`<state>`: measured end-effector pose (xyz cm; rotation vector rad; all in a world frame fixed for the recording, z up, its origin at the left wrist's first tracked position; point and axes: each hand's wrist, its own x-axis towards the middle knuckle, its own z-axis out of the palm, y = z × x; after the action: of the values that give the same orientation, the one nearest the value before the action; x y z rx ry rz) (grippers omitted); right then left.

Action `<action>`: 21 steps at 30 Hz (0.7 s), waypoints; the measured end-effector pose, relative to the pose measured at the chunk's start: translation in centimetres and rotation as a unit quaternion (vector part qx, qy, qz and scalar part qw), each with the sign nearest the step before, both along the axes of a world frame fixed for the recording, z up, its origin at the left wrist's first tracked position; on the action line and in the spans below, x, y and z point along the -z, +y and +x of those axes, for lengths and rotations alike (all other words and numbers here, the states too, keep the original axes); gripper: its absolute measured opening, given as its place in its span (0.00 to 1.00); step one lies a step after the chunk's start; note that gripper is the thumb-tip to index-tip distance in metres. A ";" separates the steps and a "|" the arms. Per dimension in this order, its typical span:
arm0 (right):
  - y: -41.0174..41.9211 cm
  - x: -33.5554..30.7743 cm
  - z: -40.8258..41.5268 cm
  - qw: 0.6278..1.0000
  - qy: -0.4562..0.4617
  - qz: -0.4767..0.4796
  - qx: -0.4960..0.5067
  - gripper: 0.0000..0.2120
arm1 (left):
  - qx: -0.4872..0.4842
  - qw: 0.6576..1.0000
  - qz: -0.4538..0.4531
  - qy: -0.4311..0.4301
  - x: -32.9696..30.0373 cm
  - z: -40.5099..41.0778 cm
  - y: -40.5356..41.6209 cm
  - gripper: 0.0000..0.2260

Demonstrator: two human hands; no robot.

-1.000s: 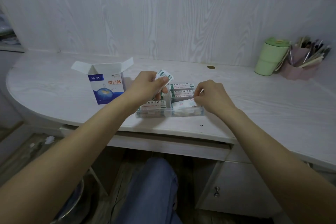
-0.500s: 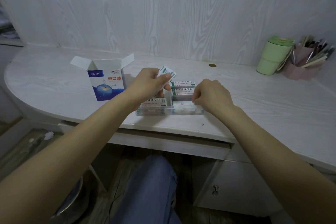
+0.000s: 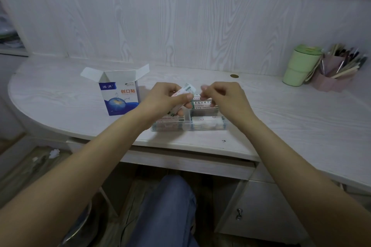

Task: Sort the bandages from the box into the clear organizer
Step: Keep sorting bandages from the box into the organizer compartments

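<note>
The blue and white bandage box (image 3: 120, 96) stands open on the desk, left of centre. To its right lies the clear organizer (image 3: 189, 126), with wrapped bandages in its compartments. My left hand (image 3: 166, 100) is above the organizer's left side and grips a small stack of bandages (image 3: 185, 90), which sticks up past the thumb. My right hand (image 3: 222, 96) hovers above the organizer's right side, fingers curled, fingertips close to the stack. Motion blur hides whether it pinches anything.
A green cup (image 3: 301, 65) and a pink holder full of pens (image 3: 335, 74) stand at the back right of the desk. A round cable hole (image 3: 234, 76) is behind the organizer. Under the desk's front edge are a drawer (image 3: 180, 162) and my knee.
My right hand has lifted from the organizer's front right compartment, where it left a bandage, and moved up and left toward the stack in my left hand. My left hand still holds the stack.
</note>
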<state>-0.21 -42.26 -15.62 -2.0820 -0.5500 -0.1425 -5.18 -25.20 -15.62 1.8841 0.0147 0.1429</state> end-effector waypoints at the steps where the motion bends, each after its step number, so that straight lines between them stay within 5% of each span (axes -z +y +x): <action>1: 0.1 -0.4 -0.4 0.997 0.043 0.055 -0.012 0.11 | 0.002 1.000 0.000 -0.002 0.0 -0.1 -0.1 0.06; 6: 1.1 -1.0 -1.0 0.982 0.141 0.115 -0.060 0.07 | 0.029 0.999 0.046 -0.002 -0.4 -0.3 -0.5 0.09; 11: 1.4 -0.6 -0.5 0.978 0.136 0.148 -0.053 0.04 | 0.050 0.998 -0.030 0.034 -0.2 -0.8 0.2 0.11; 21: 2.4 -0.5 0.0 0.977 0.143 0.151 -0.053 0.10 | -0.051 0.998 -0.034 0.018 -0.6 0.5 1.7 0.05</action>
<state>-0.25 -39.86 -15.09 -1.7347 -0.4311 0.1279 -4.65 -23.51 -15.05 1.8183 0.1389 0.1766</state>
